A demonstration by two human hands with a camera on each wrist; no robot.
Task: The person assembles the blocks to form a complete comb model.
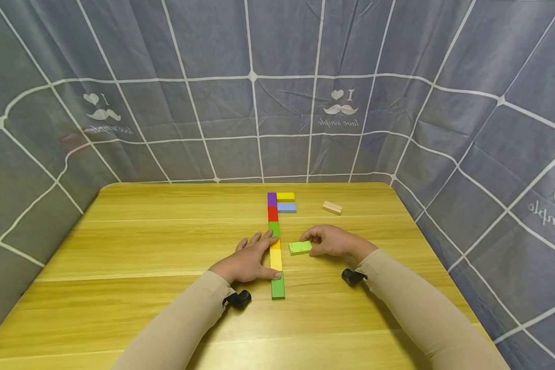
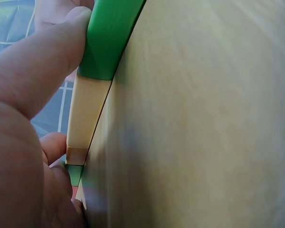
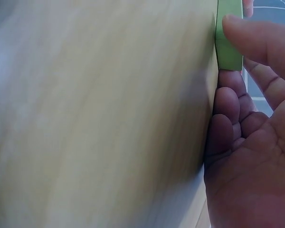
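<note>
A straight row of flat coloured wooden blocks runs away from me down the middle of the table: a near green block [image 1: 278, 289], a yellow block [image 1: 276, 259], an orange one partly covered, a second green block [image 1: 274, 227], a red block [image 1: 273, 214] and a purple block [image 1: 272, 199]. From the left, my left hand [image 1: 248, 262] lies against this row, its thumb touching the near green block and its fingers spread over the farther green and orange part. To the right of the row, my right hand [image 1: 332, 241] pinches a light green block [image 1: 298, 248] by its right end.
At the far end, a bright yellow block [image 1: 285, 197] and a blue block [image 1: 287, 208] extend rightward from the row. A plain wood block [image 1: 332, 207] lies apart, farther right. A grey curtain [image 1: 282, 108] with white lines surrounds the wooden table [image 1: 143, 246].
</note>
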